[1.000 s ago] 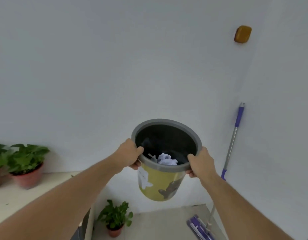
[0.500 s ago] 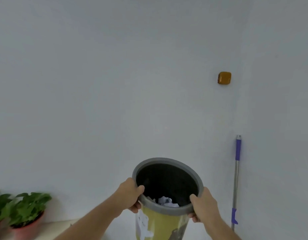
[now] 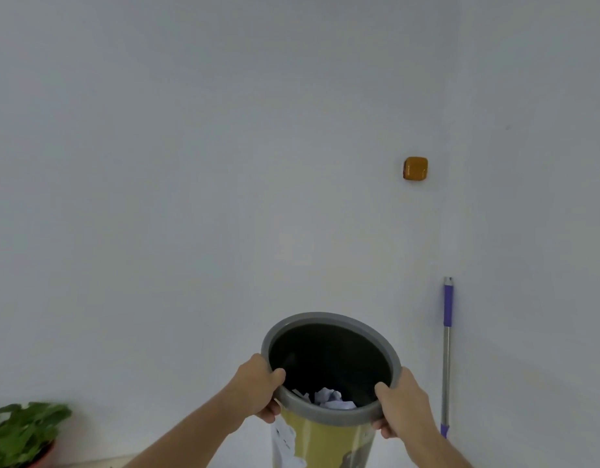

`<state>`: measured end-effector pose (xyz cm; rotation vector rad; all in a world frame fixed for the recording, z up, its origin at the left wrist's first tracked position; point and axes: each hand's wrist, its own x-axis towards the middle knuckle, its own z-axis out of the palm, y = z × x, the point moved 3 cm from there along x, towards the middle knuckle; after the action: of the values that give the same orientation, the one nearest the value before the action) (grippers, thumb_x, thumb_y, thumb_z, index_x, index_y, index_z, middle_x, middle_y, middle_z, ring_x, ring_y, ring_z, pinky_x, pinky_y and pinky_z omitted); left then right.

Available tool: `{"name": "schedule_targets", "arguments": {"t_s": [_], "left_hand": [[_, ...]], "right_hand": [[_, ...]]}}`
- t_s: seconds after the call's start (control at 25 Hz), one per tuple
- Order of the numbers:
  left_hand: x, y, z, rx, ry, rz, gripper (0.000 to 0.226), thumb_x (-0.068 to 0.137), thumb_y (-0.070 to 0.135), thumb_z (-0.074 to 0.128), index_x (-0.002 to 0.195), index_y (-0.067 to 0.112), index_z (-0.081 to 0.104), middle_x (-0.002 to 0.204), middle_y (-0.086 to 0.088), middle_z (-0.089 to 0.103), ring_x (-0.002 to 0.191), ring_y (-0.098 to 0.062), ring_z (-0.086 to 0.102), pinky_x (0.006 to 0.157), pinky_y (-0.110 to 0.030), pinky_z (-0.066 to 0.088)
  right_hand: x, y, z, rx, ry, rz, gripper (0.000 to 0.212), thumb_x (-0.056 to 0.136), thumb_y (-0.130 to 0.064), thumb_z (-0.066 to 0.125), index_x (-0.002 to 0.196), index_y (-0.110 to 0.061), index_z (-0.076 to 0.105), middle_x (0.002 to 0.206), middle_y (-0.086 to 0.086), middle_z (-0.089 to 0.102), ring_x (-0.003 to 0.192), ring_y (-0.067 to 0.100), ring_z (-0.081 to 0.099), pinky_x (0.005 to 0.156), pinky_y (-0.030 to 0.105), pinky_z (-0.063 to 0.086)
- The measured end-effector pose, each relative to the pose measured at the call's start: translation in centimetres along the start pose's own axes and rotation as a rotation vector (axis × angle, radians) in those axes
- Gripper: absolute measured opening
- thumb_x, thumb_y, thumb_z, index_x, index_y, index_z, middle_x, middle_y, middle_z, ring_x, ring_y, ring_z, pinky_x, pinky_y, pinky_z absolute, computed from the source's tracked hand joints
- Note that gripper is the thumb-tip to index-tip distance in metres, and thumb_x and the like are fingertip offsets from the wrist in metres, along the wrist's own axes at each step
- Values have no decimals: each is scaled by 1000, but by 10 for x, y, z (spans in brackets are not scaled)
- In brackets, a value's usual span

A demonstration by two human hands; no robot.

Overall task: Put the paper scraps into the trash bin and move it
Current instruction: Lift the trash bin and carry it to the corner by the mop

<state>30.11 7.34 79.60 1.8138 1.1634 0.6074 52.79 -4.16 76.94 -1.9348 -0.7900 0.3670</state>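
Left hand point(image 3: 254, 388), right hand point(image 3: 401, 403) grasping trash bin point(image 3: 325, 434) rim; paper scraps point(image 3: 330, 398) inside

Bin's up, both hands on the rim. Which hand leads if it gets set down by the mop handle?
Right, probably. The right hand grips the trash bin rim on the side nearest the mop handle; the left hand holds the far side.

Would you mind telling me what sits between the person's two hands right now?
In the head view, the trash bin sits between the left hand and right hand, both gripping its grey rim, with crumpled paper scraps inside.
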Motion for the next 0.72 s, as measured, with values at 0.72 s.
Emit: {"name": "schedule_targets", "arguments": {"t_s": [0.72], "left_hand": [[142, 4, 46, -4, -74, 69, 16, 99, 27, 48, 109, 14, 47, 81, -10, 71, 52, -12, 64, 58, -24, 61]], "right_hand": [[126, 25, 23, -72, 66, 61, 26, 95, -18, 54, 115, -17, 38, 87, 20, 67, 51, 23, 63, 45, 26, 55]]}}
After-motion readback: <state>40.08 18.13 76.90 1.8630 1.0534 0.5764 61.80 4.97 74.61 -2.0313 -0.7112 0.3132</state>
